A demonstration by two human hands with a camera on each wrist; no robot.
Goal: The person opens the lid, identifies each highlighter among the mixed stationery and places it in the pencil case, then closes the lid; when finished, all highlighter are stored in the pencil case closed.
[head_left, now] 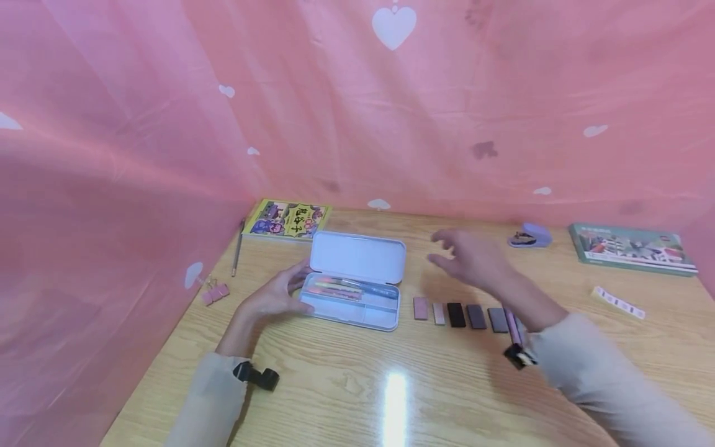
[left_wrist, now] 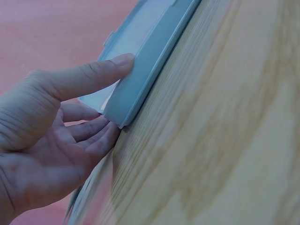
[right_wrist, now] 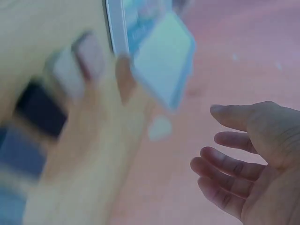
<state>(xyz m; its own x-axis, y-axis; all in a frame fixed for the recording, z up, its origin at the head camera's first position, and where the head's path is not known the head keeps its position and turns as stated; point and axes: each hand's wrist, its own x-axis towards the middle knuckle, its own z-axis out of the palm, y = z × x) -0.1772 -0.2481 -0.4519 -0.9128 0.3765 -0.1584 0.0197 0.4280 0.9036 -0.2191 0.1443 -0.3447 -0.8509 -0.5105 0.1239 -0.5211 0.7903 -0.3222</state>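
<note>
A light blue pencil case (head_left: pixel 381 319) lies on the table with its lid (head_left: pixel 357 257) raised. Several pens (head_left: pixel 341 292) lie in its back compartment; the front ones look bare. My left hand (head_left: pixel 277 294) holds the case by its left end, thumb (left_wrist: pixel 101 77) on the front wall and fingers curled at the corner. In the air to the right of the lid, my right hand (head_left: pixel 475 257) has loosely bent fingers and nothing in them. Below it is a row of small rectangular blocks (head_left: pixel 456 315), pink, white, black and grey; a purple item (head_left: pixel 512 326) at the row's right end is partly hidden by the wrist.
Behind the case lies a yellow comic-style book (head_left: pixel 287 219), with a pencil (head_left: pixel 238 251) and pink binder clip (head_left: pixel 215 293) to its left. A purple stapler (head_left: pixel 530 236), a green flat box (head_left: pixel 634 249) and a white strip (head_left: pixel 618 302) are on the right. Pink cloth (head_left: pixel 357 124) hangs behind.
</note>
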